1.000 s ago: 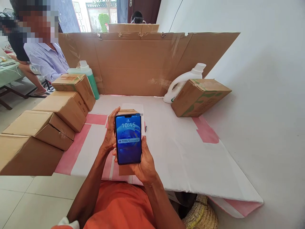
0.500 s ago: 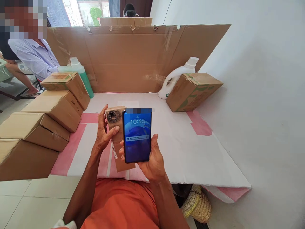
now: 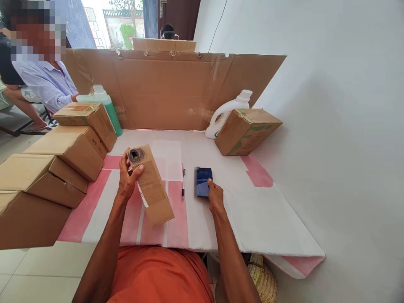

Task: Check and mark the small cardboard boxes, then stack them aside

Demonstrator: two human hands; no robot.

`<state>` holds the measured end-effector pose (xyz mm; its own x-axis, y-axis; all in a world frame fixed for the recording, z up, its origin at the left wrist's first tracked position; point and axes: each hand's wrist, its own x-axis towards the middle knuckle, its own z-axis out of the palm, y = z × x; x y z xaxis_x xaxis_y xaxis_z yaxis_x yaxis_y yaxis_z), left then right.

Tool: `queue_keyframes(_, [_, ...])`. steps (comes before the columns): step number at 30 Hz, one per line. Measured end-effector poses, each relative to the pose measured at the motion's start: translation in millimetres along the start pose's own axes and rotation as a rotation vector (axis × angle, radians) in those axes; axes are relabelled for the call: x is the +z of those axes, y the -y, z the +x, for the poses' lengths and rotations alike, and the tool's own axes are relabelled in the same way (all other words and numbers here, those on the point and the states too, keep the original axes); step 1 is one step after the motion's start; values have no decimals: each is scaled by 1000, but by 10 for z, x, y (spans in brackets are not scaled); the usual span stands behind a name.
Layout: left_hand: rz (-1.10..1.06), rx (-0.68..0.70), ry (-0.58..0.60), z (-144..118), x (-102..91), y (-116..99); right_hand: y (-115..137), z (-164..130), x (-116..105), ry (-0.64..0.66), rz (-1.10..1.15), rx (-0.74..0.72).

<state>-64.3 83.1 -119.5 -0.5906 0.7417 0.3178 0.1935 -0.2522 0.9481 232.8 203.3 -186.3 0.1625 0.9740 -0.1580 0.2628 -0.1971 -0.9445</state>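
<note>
My left hand [image 3: 128, 179] is closed on the upper left edge of a long piece of brown cardboard [image 3: 154, 183], thumb on its face and fingers behind. Near its top is a small hole ringed with dark scribbled lines; a torn white strip runs along its left edge. My right hand [image 3: 216, 194] grips a smartphone [image 3: 203, 183] by its right edge, thumb on top. The phone is low over the tabletop, its screen dim; whether it touches the cloth I cannot tell. Between the two hands lies a pen [image 3: 183, 185], beside a white sheet of paper [image 3: 168, 158].
Several cardboard boxes [image 3: 63, 143] line the table's left side, with a green liquid bottle [image 3: 112, 111] behind. At the right back stand a white jug [image 3: 229, 107] and a tilted box [image 3: 248, 130]. A cardboard panel [image 3: 167, 92] closes the back. A person [image 3: 47, 84] sits at the left.
My right hand has lowered the phone away from me to the right, toward the tabletop, and its screen has dimmed. The cardboard has tilted and moved left, uncovering the pen.
</note>
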Motion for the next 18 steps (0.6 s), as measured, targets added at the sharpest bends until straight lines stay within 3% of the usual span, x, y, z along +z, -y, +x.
queue_keyframes(7, [8,-141,50,211,105,245,-44,17,-212,-61,-329,-90])
queue_keyframes(11, [24,-162,53,303,201,390,92,-91,-111,-71,-365,-196])
queue_keyframes(14, [55,-164,38,348,223,481,227,-274,186,102,-286,-361])
queue_keyframes(18, [78,-152,41,428,174,535,171,-629,573,540,-174,-540])
